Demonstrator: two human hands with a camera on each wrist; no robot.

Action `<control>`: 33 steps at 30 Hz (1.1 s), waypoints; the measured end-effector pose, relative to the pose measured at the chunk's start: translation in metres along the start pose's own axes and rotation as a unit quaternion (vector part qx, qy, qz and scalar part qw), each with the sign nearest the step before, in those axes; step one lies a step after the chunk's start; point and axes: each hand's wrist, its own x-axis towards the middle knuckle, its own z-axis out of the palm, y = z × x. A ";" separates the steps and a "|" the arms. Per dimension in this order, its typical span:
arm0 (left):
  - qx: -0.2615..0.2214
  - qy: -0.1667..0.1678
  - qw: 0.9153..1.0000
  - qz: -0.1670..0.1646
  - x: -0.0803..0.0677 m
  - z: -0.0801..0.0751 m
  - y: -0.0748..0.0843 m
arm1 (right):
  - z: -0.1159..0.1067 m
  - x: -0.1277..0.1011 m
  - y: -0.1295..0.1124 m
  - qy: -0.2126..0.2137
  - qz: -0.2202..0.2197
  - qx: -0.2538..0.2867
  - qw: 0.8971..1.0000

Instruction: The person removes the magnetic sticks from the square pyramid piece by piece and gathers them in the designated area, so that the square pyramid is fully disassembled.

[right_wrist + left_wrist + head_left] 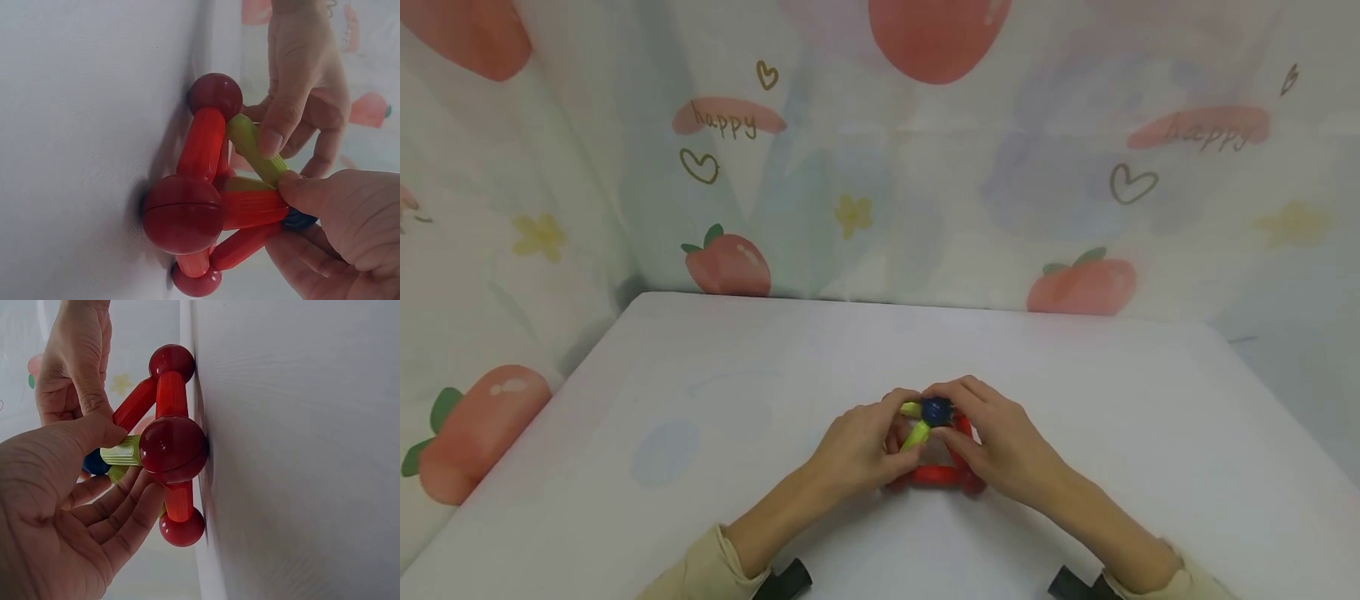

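Both hands are meeting over a small rod-and-ball toy frame (936, 450) sitting on the white tabletop (700, 400), close to the person and about midway between the two forearms.

Left hand (857, 446): fingers curling in, thumb pressing down on a yellow-green rod (122, 451). In the left wrist view the thumb tip is lying on that rod just behind the big red ball (173, 449); the other fingers are cupping below it. Narrow grip, holding the rod.

Right hand (992, 433): fingers bending over the top of the frame, pinching at the blue ball (936, 409) at the apex. In the right wrist view the right thumb is sitting on the end of a green rod beside the blue ball (300, 220), mostly hidden under the hand.

Key relation: the blue ball is lying between the two sets of fingertips, at the peak; the rods are slanting down and away from it to the red balls (215, 94) resting on the tabletop. The green rod's long axis is running from the apex down toward the left-hand side. Neither hand is clearly nearer; both are touching.

Red base rods (934, 475) are lying flat nearer the person than the fingertips. Open tabletop is stretching on every side of the hands, edges well apart; a fruit-printed cloth (730, 267) is hanging beyond the far edge.
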 end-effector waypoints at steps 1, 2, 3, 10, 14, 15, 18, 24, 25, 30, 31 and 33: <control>0.001 0.000 1.000 0.000 0.000 0.000 0.000 | 0.000 0.000 0.000 0.000 0.001 0.004 1.000; 0.000 0.000 1.000 0.000 0.000 0.000 0.000 | 0.000 0.000 0.000 0.000 0.004 0.010 1.000; -0.001 0.000 1.000 0.001 0.000 0.000 0.000 | 0.000 0.000 0.001 -0.001 0.007 0.017 1.000; -0.006 -0.009 1.000 -0.004 0.001 0.000 0.002 | 0.001 -0.003 0.003 -0.011 0.040 0.086 0.995; -0.010 -0.014 1.000 -0.010 0.001 0.001 0.002 | 0.000 -0.004 0.004 -0.017 0.048 0.118 0.992; -0.011 -0.014 1.000 -0.010 0.001 0.001 0.002 | 0.000 -0.004 0.005 -0.018 0.050 0.127 0.990; -0.013 -0.013 1.000 -0.007 0.001 0.001 0.002 | -0.001 -0.005 0.006 -0.023 0.059 0.153 0.986; -0.022 -0.014 1.000 -0.013 0.000 0.001 0.003 | -0.002 -0.005 0.008 -0.050 0.104 0.219 0.969; -0.024 -0.014 0.999 -0.015 0.000 0.001 0.003 | -0.002 -0.005 0.008 -0.055 0.115 0.235 0.964; -0.021 -0.012 1.000 -0.017 -0.001 0.001 0.004 | -0.002 -0.004 0.010 -0.078 0.168 0.289 0.939; -0.020 -0.012 1.000 -0.018 -0.001 0.001 0.004 | -0.003 -0.004 0.010 -0.081 0.177 0.294 0.936; -0.017 -0.012 1.000 -0.021 -0.002 0.001 0.004 | -0.003 -0.004 0.010 -0.087 0.196 0.304 0.928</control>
